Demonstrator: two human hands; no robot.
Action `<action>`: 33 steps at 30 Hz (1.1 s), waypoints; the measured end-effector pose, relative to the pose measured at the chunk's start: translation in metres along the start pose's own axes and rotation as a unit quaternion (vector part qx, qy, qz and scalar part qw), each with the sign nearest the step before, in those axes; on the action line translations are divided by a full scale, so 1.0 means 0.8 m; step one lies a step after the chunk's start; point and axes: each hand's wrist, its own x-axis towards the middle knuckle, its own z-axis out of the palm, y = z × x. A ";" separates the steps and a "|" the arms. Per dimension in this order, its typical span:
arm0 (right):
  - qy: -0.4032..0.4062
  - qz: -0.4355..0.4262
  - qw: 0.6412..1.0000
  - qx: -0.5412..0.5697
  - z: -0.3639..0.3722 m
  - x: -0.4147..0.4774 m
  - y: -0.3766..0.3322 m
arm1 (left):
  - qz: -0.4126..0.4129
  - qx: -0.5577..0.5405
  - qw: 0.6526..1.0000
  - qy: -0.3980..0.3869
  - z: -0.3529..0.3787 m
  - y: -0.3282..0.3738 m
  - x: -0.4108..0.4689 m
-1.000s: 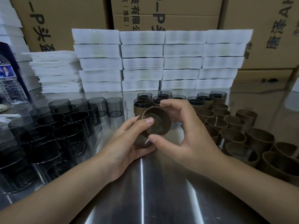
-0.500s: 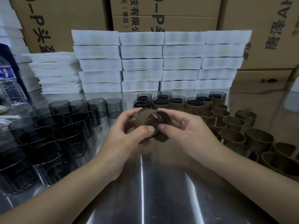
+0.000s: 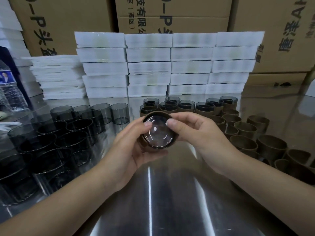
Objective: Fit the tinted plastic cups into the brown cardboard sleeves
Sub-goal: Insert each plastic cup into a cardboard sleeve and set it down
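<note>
1. Fingers (image 3: 185, 115) of the right hand (image 3: 201, 135) curl round the right side of a brown cardboard sleeve (image 3: 156, 113), and the thumb presses on the glossy base of the tinted cup (image 3: 157, 133) seated inside it.
2. The left hand (image 3: 129, 149) cradles the same sleeve from its lower left. Its fingers wrap underneath, mostly hidden, and its thumb also lies on the cup's base, opposite the right thumb.
3. The sleeve is held in the air, tilted so that the cup's base faces the camera. The cup fills the sleeve's opening, but how deep it sits cannot be told.
4. Left of the held sleeve, a crowd of loose tinted cups (image 3: 68, 133) stands upright.
5. Right of the held sleeve, empty brown sleeves (image 3: 243, 133) stand on end, packed close together.
6. Just behind the held sleeve is a row of finished pairs (image 3: 185, 106), each sleeve with a dark cup rim showing above it.
7. Farther behind the held sleeve rise stacked white boxes (image 3: 168, 65), with printed cardboard cartons (image 3: 170, 12) behind those.
8. Below the held sleeve lies a shiny metal table (image 3: 153, 201), streaked with reflected light.
</note>
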 end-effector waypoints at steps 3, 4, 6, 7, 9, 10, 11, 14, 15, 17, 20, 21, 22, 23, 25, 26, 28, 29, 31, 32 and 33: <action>-0.025 0.044 0.997 -0.051 0.009 -0.003 0.005 | -0.025 -0.038 0.999 -0.008 0.003 0.002 -0.002; -0.037 0.061 0.996 -0.056 0.012 -0.003 0.006 | -0.028 -0.040 0.999 -0.006 0.004 0.002 -0.002; -0.045 0.082 0.995 -0.044 0.015 -0.004 0.009 | -0.035 -0.036 0.999 -0.003 0.006 0.004 -0.003; -0.045 0.086 0.995 -0.036 0.016 -0.004 0.010 | -0.040 -0.033 0.999 -0.005 0.007 0.005 -0.003; -0.038 0.082 0.995 -0.032 0.018 -0.004 0.011 | -0.045 -0.032 0.998 -0.010 0.010 0.007 -0.004; -0.028 0.077 0.996 -0.029 0.018 -0.005 0.011 | -0.047 -0.035 0.998 -0.012 0.011 0.007 -0.004; -0.015 0.072 0.997 -0.022 0.019 -0.006 0.010 | -0.047 -0.037 0.998 -0.015 0.012 0.008 -0.004; 0.015 0.049 0.999 0.015 0.021 -0.007 0.007 | -0.036 -0.039 0.998 -0.027 0.013 0.008 -0.005; 0.020 0.045 0.999 0.022 0.022 -0.008 0.006 | -0.029 -0.040 0.998 -0.033 0.013 0.008 -0.006; 0.021 0.046 0.999 0.012 0.023 -0.008 0.007 | -0.018 -0.041 0.998 -0.036 0.014 0.009 -0.006; 0.025 0.038 0.999 -0.002 0.025 -0.007 0.010 | -0.020 -0.032 0.999 -0.023 0.015 0.009 -0.006; 0.029 0.034 0.999 0.010 0.025 -0.007 0.010 | -0.020 -0.031 0.999 -0.019 0.015 0.009 -0.006; 0.031 0.031 0.999 0.020 0.025 -0.007 0.009 | -0.018 -0.032 0.999 -0.019 0.016 0.009 -0.006; 0.029 0.030 0.999 0.024 0.024 -0.008 0.009 | -0.014 -0.033 0.999 -0.021 0.016 0.009 -0.006; 0.018 0.030 0.999 0.009 0.023 -0.009 0.012 | -0.009 -0.034 0.999 -0.028 0.017 0.009 -0.007; 0.015 0.031 0.999 0.001 0.023 -0.009 0.013 | -0.008 -0.033 0.999 -0.029 0.017 0.009 -0.008; 0.021 0.037 0.999 0.003 0.024 -0.007 0.013 | -0.008 -0.029 0.999 -0.030 0.015 0.008 -0.007; 0.021 0.035 0.999 0.005 0.024 -0.007 0.013 | -0.009 -0.028 0.999 -0.029 0.014 0.007 -0.006; 0.018 0.022 1.000 0.000 0.025 -0.007 0.012 | -0.012 -0.032 0.999 -0.023 0.013 0.007 -0.004; 0.017 0.018 1.000 -0.004 0.025 -0.007 0.012 | -0.013 -0.034 0.999 -0.020 0.012 0.007 -0.004; 0.015 0.016 1.000 -0.007 0.024 -0.007 0.012 | -0.013 -0.035 0.999 -0.019 0.012 0.006 -0.004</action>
